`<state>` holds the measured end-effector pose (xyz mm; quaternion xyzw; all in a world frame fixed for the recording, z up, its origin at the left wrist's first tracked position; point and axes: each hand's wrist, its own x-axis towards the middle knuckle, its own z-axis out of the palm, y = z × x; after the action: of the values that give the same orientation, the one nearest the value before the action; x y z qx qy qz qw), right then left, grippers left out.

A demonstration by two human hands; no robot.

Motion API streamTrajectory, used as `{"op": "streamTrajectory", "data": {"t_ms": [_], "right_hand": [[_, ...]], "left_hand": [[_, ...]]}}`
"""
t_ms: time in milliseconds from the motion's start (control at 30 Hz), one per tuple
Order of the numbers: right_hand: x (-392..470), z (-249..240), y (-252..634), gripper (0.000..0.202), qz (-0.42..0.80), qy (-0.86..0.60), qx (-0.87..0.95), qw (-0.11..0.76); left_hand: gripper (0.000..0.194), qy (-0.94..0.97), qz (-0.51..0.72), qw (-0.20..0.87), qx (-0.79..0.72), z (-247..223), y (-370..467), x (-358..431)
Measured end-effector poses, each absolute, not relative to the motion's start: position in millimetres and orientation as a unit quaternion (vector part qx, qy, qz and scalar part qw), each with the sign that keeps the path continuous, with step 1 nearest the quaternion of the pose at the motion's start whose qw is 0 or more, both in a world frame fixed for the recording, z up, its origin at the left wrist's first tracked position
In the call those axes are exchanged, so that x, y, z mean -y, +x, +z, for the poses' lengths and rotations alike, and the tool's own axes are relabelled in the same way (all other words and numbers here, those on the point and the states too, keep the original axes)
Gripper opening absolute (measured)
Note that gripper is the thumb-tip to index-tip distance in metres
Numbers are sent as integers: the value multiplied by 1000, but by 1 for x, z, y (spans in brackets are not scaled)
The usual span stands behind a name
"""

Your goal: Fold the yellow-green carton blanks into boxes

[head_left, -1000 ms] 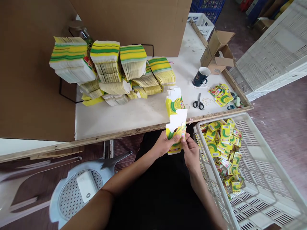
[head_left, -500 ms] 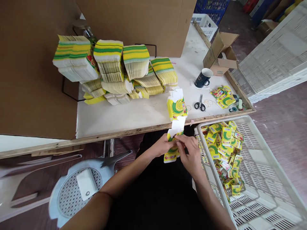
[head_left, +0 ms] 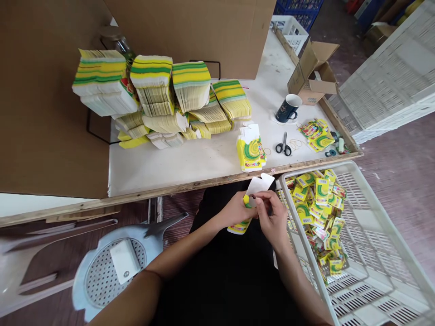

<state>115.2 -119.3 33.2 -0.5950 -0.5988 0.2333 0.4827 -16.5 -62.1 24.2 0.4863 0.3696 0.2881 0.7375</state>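
Note:
Over my lap, just in front of the table edge, my left hand [head_left: 238,210] grips a small yellow-green cardboard box [head_left: 239,227]. White flaps stick up at its far end, and the lower part pokes out below my palm. My right hand [head_left: 273,218] pinches at the box's side by the flaps, thumb against forefinger; what lies under those fingertips is partly hidden. On the table edge beyond stands a pile of flat printed boxes [head_left: 251,151] with white flaps upward.
Stacks of flat cartons [head_left: 151,86] line the table's back left. A mug [head_left: 288,108], scissors [head_left: 283,145], an open cardboard box [head_left: 312,74] and loose printed packs [head_left: 317,135] are on the right. A white crate [head_left: 370,203] holding small boxes is at my right; a stool [head_left: 81,276] is at left.
The box in my hands has tilted, its white flap end swinging right. My right fingers have moved slightly from the box's middle toward its side near the flaps.

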Motion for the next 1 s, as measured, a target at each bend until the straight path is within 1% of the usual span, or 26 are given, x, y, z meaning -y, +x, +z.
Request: {"op": "streamTrajectory", "data": {"t_ms": [67,100,133,167,233,267,400,600,667,733,833,900,1000], "right_hand": [[122,29,110,28,211,-619,549,521],[124,25,107,35,210,-627,535,525],[126,22,104,38,223,-633,533,515],[127,18,102,35,245,-636,540,493],[130,10,99,20,278,-644,554,447],[132,7,98,16,280,-651,556,434],[131,4,100,18,273,-669,525,449],[126,7,109,24,309,-671,467,487],[126,6,110,23,318,-662,461,497],[127,5,109,22,336,-651,459,503],[128,4,108,24,352,-645,450,507],[128,4,110,26,348,-650,442,510],[125,5,117,28,335,-646,437,529]], "left_hand": [[38,470,328,708,-413,26,-17,59],[40,463,351,689,-433,27,-17,57],[41,458,374,671,-446,28,-17,55],[41,454,394,657,-456,28,-16,54],[43,448,418,639,-465,28,-14,55],[43,448,424,635,-465,28,-13,57],[46,472,430,640,-427,25,-10,63],[50,494,441,693,-284,23,-20,53],[46,491,435,695,-294,20,-23,50],[43,480,433,686,-335,16,-24,49],[44,470,439,672,-368,12,-22,50],[48,483,441,661,-368,11,-21,53],[64,515,422,654,-360,11,-22,57]]}}
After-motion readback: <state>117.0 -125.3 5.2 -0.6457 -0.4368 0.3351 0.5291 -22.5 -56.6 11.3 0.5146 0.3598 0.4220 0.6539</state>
